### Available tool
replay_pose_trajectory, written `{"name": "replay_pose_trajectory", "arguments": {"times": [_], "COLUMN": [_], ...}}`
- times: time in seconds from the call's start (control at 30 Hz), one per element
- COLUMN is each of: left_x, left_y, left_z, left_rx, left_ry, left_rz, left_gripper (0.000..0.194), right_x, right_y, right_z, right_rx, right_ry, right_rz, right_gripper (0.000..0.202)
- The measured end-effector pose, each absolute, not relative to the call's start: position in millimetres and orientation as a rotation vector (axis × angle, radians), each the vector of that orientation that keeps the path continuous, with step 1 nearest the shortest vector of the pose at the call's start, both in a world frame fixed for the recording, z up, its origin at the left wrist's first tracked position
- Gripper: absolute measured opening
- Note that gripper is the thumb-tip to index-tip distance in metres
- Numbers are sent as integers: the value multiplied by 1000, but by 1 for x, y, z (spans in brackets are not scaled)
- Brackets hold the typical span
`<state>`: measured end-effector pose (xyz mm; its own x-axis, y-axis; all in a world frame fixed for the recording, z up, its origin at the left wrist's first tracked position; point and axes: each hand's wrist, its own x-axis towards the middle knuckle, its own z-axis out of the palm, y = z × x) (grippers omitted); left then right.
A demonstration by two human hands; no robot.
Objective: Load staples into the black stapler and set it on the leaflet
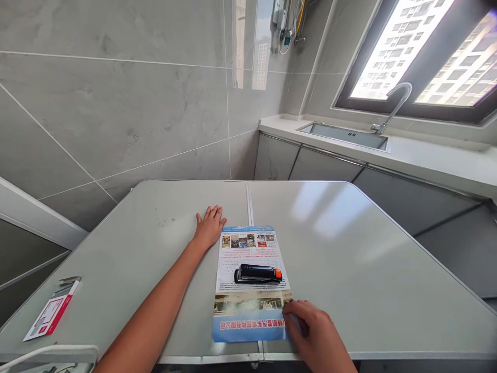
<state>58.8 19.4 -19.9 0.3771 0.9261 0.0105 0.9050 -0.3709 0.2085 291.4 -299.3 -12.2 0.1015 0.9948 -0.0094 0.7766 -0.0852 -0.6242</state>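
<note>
A printed flyer lies on the table, its large red lettering upside down from where I look. On top of it rests a black stapler with an orange-red piece at its right end. My left hand lies flat on the table with fingers spread, its thumb side by the flyer's far left corner. At the flyer's lower right edge, my right hand is closed, thumb and forefinger pinching the paper's edge. Some of the right hand's fingers are hidden underneath.
The light table has a seam down its middle. A red and white packet lies near its left edge, above a white curved bar. Behind stand a tiled wall, a counter with a sink and a faucet.
</note>
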Motion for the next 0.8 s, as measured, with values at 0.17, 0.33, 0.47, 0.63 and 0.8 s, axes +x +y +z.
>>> {"name": "replay_pose_trajectory", "arguments": {"times": [0.17, 0.33, 0.47, 0.63, 0.8], "left_x": [65, 75, 66, 43, 38], "left_y": [12, -24, -49, -47, -40], "left_z": [-13, 1, -7, -18, -24], "left_rx": [2474, 2597, 2556, 2538, 2574], "left_ry": [1708, 1331, 977, 878, 816], "left_rz": [334, 511, 548, 656, 510], "left_gripper": [56, 38, 29, 25, 31], "right_x": [289, 290, 289, 297, 311], "right_y": [-272, -225, -193, -156, -138], "right_z": [10, 23, 16, 10, 0], "right_rx": [-1825, -1553, -1480, -1381, -1254], "right_ry": [-1743, -2051, -2200, -2236, -2168], "right_rz": [387, 425, 531, 543, 568], "right_gripper": [18, 54, 33, 31, 36]}}
